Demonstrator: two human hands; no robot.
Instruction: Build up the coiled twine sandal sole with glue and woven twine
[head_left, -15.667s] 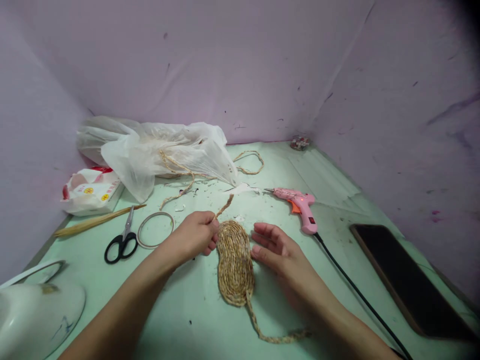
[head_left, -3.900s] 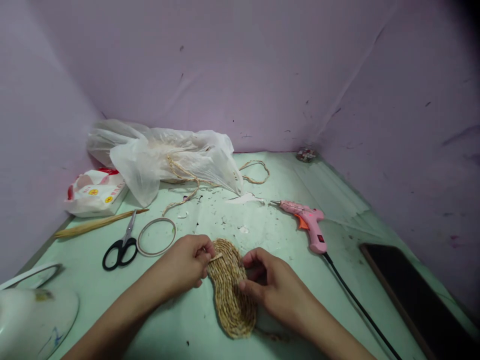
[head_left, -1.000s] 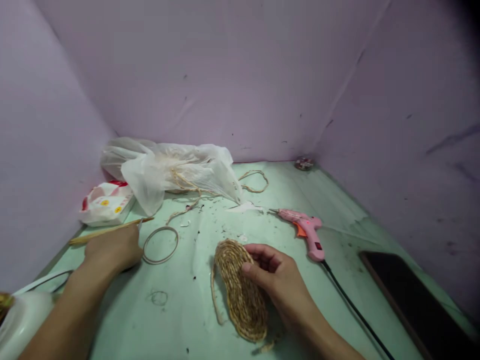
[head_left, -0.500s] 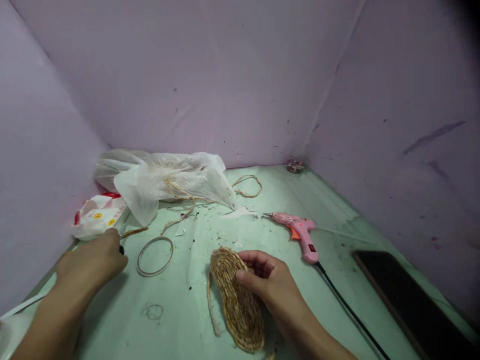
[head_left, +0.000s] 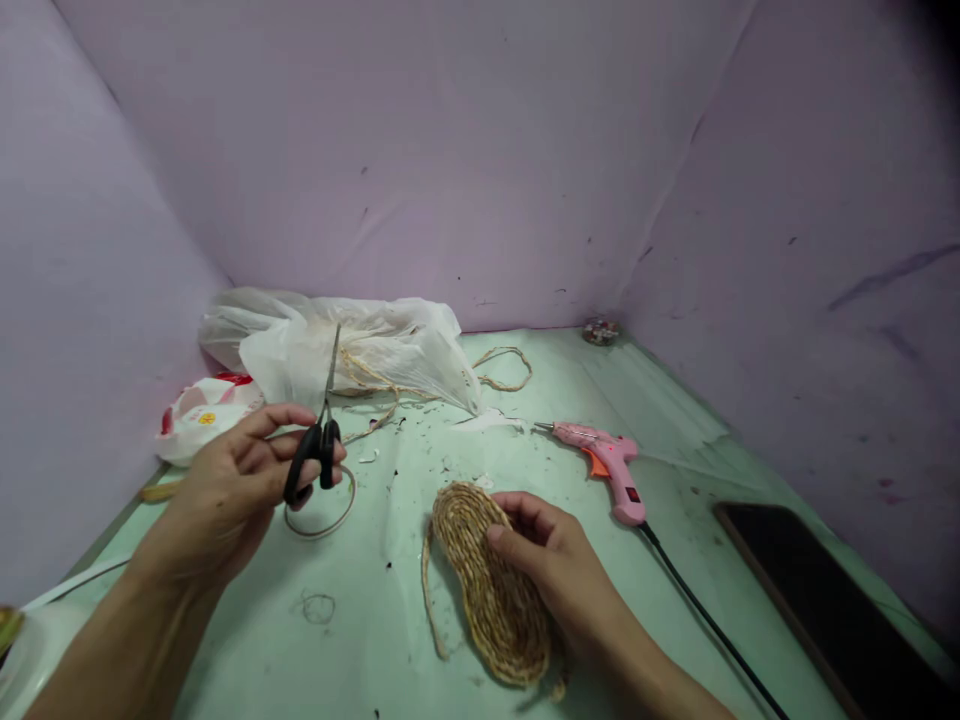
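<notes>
My left hand [head_left: 251, 475] holds a pair of scissors [head_left: 324, 440] by the black handles, blades pointing up and away from me. Under that hand a thin ring [head_left: 330, 530] lies on the table, partly hidden by the fingers. My right hand [head_left: 551, 555] grips the right edge of a coiled sole-shaped piece of braided straw rope [head_left: 491, 590], thumb on top and fingers beneath or behind. A loose end of the rope [head_left: 429, 600] hangs off along its left side.
A pink glue gun [head_left: 600, 460] with a black cord lies right of centre, a dark phone [head_left: 817, 600] beyond it. At the back left are a crumpled plastic bag [head_left: 292, 340] with straw rope and a white packet [head_left: 202, 415]. A small round container [head_left: 600, 330] sits in the far corner.
My left hand has picked up the scissors beside the white packet and brought them right and upward. My right hand keeps its grip on the straw coil, which is slightly tilted.
</notes>
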